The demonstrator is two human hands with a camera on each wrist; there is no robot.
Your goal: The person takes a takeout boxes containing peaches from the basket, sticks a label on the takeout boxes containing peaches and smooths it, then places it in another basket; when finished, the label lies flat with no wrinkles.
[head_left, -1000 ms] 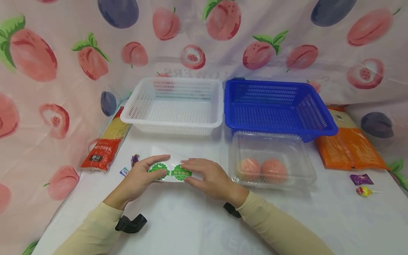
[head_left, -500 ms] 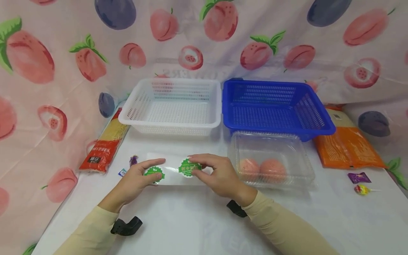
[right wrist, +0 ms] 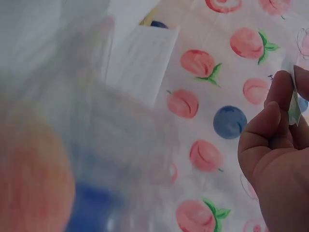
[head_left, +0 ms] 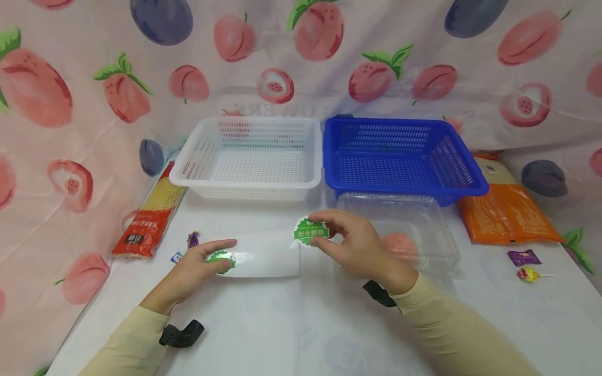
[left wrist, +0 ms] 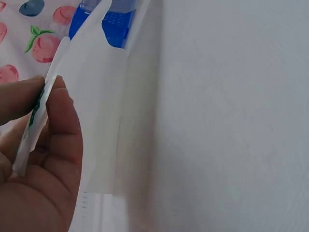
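My left hand [head_left: 199, 266] pinches the left end of a white backing sheet [head_left: 268, 259], which still bears one green round sticker [head_left: 222, 261] under the thumb. Between thumb and fingers of my right hand [head_left: 362, 243] is a second green-and-white sticker [head_left: 310, 231], lifted off the sheet and held just beyond its right end. The right hand is in front of a clear plastic clamshell box [head_left: 437, 230]; one pink peach-like ball [head_left: 400, 248] shows inside, and the hand covers the rest. In the left wrist view the backing sheet [left wrist: 104, 121] hangs from the pinching fingers.
Behind stand a white basket [head_left: 249, 185] and a blue basket [head_left: 404, 189]. A red-and-yellow packet [head_left: 149, 224] lies left, an orange bag [head_left: 508, 214] right. Small candies include a purple wrapped one [head_left: 524, 257], a lollipop [head_left: 529, 274] and another purple one [head_left: 193, 239].
My right hand has peeled one green sticker from the backing sheet and moved it right and up. The left hand keeps its pinch on the sheet, shifting slightly left in view.
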